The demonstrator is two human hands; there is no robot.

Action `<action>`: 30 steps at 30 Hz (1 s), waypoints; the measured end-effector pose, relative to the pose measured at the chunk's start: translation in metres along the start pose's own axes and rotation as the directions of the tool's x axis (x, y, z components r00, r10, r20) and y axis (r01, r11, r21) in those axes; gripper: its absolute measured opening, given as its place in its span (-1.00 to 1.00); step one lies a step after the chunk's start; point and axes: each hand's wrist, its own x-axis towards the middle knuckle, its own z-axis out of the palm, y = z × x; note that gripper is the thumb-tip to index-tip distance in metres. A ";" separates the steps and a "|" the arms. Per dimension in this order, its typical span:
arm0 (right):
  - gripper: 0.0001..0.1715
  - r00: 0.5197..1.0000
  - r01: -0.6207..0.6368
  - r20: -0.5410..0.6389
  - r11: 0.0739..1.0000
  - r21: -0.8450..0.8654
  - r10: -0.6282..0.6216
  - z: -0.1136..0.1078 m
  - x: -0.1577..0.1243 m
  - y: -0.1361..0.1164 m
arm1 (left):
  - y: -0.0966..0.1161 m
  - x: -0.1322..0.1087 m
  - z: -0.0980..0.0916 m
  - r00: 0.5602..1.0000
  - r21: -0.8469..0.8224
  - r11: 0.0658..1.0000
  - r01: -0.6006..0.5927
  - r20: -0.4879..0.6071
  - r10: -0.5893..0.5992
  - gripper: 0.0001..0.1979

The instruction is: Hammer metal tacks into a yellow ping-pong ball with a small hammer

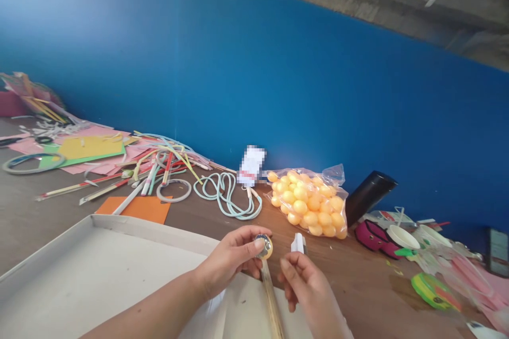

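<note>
My left hand (pixel 238 254) is closed, thumb and fingers pinching a small shiny ball (pixel 265 248), silvery with a yellowish side. Directly below the ball runs a thin wooden stick (pixel 271 296), slanting toward me; whether they are joined I cannot tell. To the right, my right hand (pixel 304 280) has its thumb and fingertips pressed together, apart from the ball. Anything inside that pinch is too small or hidden to name. Just above its fingers shows a small white object (pixel 298 243); I cannot tell if the hand touches it.
A shallow white box (pixel 131 254) lies front left. Beyond are orange paper (pixel 135 208), a pale blue cord (pixel 226 202) and a clear bag of yellow-orange balls (pixel 308 204). Right of it stand a tilted black cylinder (pixel 369 198), a paper cup (pixel 402 237) and a green tape measure (pixel 431 291).
</note>
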 end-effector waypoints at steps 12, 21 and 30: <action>-0.82 0.980 -0.026 -0.165 0.755 -0.655 -0.110 0.027 -0.002 0.014 | 0.005 0.000 -0.001 0.999 0.040 0.999 -0.009 -0.036 0.010 -0.62; -0.94 0.980 -0.027 -0.195 0.958 -0.286 -0.031 0.022 0.005 0.018 | 0.008 0.004 -0.006 0.987 0.002 0.998 -0.068 -0.148 0.067 -0.60; -0.56 0.965 0.166 -0.218 0.982 0.092 -0.143 0.028 -0.004 0.005 | 0.008 0.013 -0.015 0.928 0.182 0.982 -0.060 -0.351 0.121 -0.54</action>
